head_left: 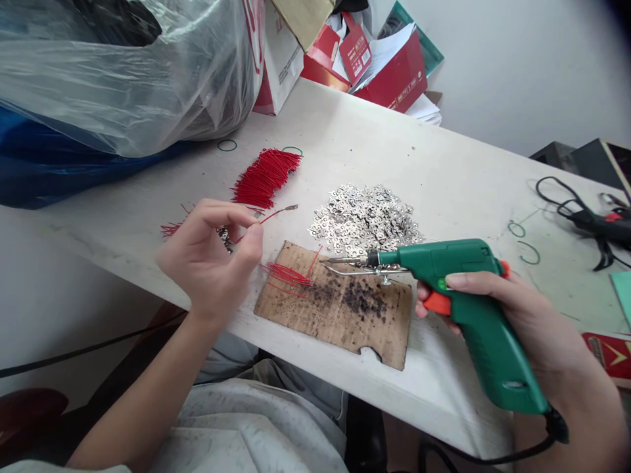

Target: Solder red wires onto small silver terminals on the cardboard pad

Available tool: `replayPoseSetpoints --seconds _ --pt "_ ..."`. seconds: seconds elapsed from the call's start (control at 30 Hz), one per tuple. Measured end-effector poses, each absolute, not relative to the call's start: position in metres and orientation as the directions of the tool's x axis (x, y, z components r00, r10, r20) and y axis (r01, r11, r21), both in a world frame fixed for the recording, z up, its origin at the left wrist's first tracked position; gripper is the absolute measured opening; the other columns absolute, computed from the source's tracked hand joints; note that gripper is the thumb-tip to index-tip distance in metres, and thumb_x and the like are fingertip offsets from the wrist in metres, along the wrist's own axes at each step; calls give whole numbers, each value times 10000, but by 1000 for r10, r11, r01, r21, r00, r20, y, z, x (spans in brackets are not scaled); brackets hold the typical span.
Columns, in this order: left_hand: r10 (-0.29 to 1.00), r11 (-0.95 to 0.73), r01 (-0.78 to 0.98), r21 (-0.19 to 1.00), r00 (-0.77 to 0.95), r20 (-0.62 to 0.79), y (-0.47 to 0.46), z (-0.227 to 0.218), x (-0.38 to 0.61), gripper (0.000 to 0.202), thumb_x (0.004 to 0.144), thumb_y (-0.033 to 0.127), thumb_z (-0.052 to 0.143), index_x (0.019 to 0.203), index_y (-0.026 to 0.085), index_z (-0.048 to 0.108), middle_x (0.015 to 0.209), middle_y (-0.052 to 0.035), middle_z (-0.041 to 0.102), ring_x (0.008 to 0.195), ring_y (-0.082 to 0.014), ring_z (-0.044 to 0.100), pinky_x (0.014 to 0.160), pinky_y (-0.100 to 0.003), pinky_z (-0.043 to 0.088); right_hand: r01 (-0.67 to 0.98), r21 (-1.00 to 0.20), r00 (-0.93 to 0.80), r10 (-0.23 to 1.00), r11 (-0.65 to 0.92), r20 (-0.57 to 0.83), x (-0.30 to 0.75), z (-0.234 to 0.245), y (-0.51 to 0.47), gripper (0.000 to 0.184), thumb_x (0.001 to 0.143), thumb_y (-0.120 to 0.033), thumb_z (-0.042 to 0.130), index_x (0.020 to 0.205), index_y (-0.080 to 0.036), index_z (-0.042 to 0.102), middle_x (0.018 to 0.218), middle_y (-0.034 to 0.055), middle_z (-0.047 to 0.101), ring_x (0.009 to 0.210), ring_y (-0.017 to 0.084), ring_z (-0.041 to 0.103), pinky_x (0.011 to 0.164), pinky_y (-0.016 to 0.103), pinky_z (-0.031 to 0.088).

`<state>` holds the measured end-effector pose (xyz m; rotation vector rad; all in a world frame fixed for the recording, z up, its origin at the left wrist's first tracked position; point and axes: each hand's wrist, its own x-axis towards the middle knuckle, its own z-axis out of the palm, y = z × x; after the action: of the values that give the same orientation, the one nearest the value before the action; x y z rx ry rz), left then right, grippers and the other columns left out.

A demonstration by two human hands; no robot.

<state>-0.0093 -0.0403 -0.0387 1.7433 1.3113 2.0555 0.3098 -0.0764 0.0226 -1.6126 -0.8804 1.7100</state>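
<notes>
Between thumb and forefinger, my left hand (214, 253) pinches a short red wire (269, 217) with a small metal tab (291, 207) at its end. My right hand (522, 309) is wrapped round a green soldering gun (458, 289) with an orange trigger. The gun's tip points left over a scorched piece of cardboard (335, 328). Several red wires (290, 274) lie on the cardboard's left part. Behind the tip is a heap of small silvery metal tabs (367, 220). A thick bundle of red wires (266, 177) lies farther back.
A large plastic bag (197, 79) fills the back left of the white table (444, 177). Red boxes (394, 72) stand at the back. On the right lie a black tool with a cable (591, 220) and green rings (516, 229). The gun's black cord (493, 458) runs along the front.
</notes>
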Motion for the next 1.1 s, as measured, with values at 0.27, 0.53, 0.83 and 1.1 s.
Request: replayPoseSetpoints --seconds 0.27,0.53,0.83,1.1 --pt "591 -600 433 673 -327 737 -39 -39 -9 151 795 141 709 798 290 736 753 -2 665 664 -167 554 603 -395 413 -13 -812 -34 812 -583 -582 308 19 -75 204 879 -380 754 977 -201 766 861 76 795 731 242 734 617 263 597" --pt "610 -578 449 682 -317 726 -41 -39 -10 121 848 203 716 817 317 742 767 -8 668 673 -176 551 607 -412 412 -80 -794 80 790 -603 -608 315 19 -80 191 852 -373 784 908 -194 815 741 54 782 506 148 630 433 203 519" --pt "590 -595 438 674 -332 736 -38 -40 -10 110 786 161 707 774 271 702 749 0 664 665 -160 575 598 -391 437 -20 -810 51 808 -587 -587 305 26 -79 171 868 -360 746 959 -223 792 807 47 785 634 191 680 555 225 571" --pt "607 -593 435 677 -312 731 -40 -40 -10 100 845 186 712 813 281 721 776 -3 666 681 -168 564 620 -413 424 11 -820 28 820 -572 -572 307 18 -76 227 837 -394 752 947 -198 778 852 96 787 711 266 724 628 288 612"
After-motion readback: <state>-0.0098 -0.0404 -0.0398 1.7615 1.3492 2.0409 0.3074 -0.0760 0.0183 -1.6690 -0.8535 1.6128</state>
